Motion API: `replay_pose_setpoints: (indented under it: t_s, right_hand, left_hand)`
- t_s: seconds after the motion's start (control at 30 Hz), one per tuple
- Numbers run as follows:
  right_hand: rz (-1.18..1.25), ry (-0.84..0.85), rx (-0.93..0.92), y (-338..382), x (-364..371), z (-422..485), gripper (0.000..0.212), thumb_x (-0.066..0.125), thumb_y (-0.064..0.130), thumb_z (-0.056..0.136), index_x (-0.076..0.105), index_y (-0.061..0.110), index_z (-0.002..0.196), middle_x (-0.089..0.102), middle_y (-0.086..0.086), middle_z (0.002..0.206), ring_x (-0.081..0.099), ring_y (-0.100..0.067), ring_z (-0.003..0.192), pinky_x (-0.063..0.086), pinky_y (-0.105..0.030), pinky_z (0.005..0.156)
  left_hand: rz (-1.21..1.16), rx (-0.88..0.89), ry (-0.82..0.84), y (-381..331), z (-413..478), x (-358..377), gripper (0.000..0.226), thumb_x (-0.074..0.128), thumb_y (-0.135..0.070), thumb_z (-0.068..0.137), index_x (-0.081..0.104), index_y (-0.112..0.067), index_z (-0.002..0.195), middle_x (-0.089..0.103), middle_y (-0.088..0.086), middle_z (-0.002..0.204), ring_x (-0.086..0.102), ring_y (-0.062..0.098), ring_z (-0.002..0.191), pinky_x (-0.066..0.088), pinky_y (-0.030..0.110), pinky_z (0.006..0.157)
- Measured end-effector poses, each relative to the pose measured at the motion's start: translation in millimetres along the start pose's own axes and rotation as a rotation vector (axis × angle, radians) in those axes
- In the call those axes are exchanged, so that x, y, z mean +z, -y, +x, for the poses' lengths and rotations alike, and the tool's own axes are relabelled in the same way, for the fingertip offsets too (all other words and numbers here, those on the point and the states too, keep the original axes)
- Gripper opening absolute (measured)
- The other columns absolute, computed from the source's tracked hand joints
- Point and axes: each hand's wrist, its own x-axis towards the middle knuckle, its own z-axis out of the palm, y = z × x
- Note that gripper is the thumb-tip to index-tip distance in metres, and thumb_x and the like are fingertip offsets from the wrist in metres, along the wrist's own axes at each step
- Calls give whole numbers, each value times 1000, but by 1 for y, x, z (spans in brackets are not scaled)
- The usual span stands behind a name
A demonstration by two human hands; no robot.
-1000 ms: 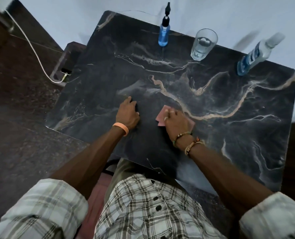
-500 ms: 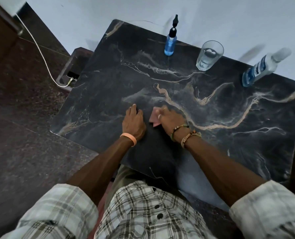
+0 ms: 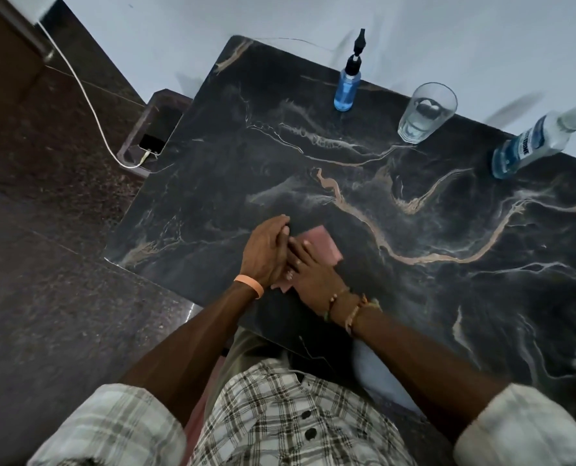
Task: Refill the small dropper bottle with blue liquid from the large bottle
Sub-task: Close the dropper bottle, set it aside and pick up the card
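Observation:
The small dropper bottle [image 3: 348, 85], blue liquid inside and a black dropper cap on top, stands at the far edge of the dark marble table [image 3: 414, 230]. The large clear bottle [image 3: 528, 142] with a blue label and blue liquid near its base stands at the far right, white cap on. Near the table's front edge my right hand [image 3: 310, 274] lies flat on a pink cloth [image 3: 323, 247]. My left hand [image 3: 266, 250] rests with straight fingers against my right hand's fingers. Both hands are far from the bottles.
A clear drinking glass [image 3: 426, 112] with a little water stands between the two bottles. Left of the table, a phone [image 3: 152, 144] on a white charging cable [image 3: 78, 85] lies on a low stool. A pale wall runs behind the table.
My left hand slid right until it touches my right hand's fingers. My right hand moved the pink cloth slightly left. The bottles and the glass stayed put.

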Motion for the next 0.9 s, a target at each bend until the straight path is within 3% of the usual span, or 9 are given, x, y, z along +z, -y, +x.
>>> replay_pose_setpoints:
  t_s: [0.1, 0.23, 0.3, 0.43, 0.53, 0.63, 0.7, 0.8, 0.9]
  right_hand:
    - [6, 4, -37, -25, -27, 56, 46, 46, 20, 100, 42, 13, 145, 31, -12, 156, 20, -31, 147, 4, -40, 122]
    - [41, 1, 331, -67, -48, 75, 58, 44, 16, 98, 27, 26, 153, 13, -1, 163, 8, -25, 150, 10, -42, 120]
    - [109, -76, 530, -71, -43, 50, 62, 40, 11, 97, 20, 24, 155, 11, -2, 163, 3, -29, 150, 8, -45, 120]
    - [271, -224, 791, -11, -9, -7, 74, 40, 0, 83, 26, 15, 153, 12, -12, 162, 3, -39, 149, 3, -52, 121]
    - [330, -181, 553, 46, 3, 13, 64, 56, 4, 83, 44, 13, 145, 26, -18, 157, 18, -45, 145, 17, -60, 116]
    - [162, -20, 166, 25, -14, 83, 51, 48, 23, 98, 39, 21, 148, 12, -12, 162, 6, -37, 149, 3, -51, 121]
    - [117, -24, 218, -7, -26, 117, 50, 46, 25, 99, 39, 26, 148, 12, -7, 163, 7, -30, 150, 5, -46, 121]
    - [184, -112, 532, 1, -28, 129, 57, 46, 19, 97, 31, 29, 151, 10, -8, 163, 6, -31, 149, 2, -47, 121]
    - [104, 40, 186, 31, -21, 137, 53, 41, 25, 100, 29, 23, 152, 8, -11, 163, 3, -34, 150, 1, -50, 121]
  left_hand:
    - [-62, -33, -87, 3, 2, -10, 36, 39, -24, 105, 63, -6, 125, 62, 13, 131, 54, 25, 127, 37, 40, 112]
    - [-26, -63, -81, 11, 14, -25, 39, 42, -29, 105, 58, -8, 133, 56, 13, 140, 49, 24, 133, 33, 33, 114]
    - [-1, -77, -76, 17, 18, -31, 41, 44, -32, 104, 58, -7, 133, 56, 12, 140, 49, 25, 133, 35, 33, 113]
    - [14, -59, -61, 26, 26, -36, 38, 45, -29, 103, 58, -7, 132, 57, 12, 139, 51, 25, 130, 38, 34, 111]
    - [21, -33, -68, 31, 31, -38, 34, 48, -24, 103, 61, -6, 128, 62, 12, 132, 56, 27, 123, 40, 36, 107]
    - [-35, -56, -161, 36, 37, -47, 27, 50, -18, 101, 66, -4, 119, 67, 13, 119, 60, 29, 112, 43, 39, 102]
    - [-44, -78, -197, 42, 44, -57, 25, 52, -15, 100, 67, -3, 116, 68, 14, 116, 61, 29, 108, 44, 39, 99]
    - [-32, -82, -209, 51, 56, -71, 25, 53, -15, 100, 67, -3, 115, 69, 14, 114, 62, 29, 105, 45, 39, 96]
    - [-33, -93, -184, 60, 66, -81, 25, 51, -18, 100, 69, -6, 112, 71, 12, 110, 64, 27, 102, 45, 35, 94]
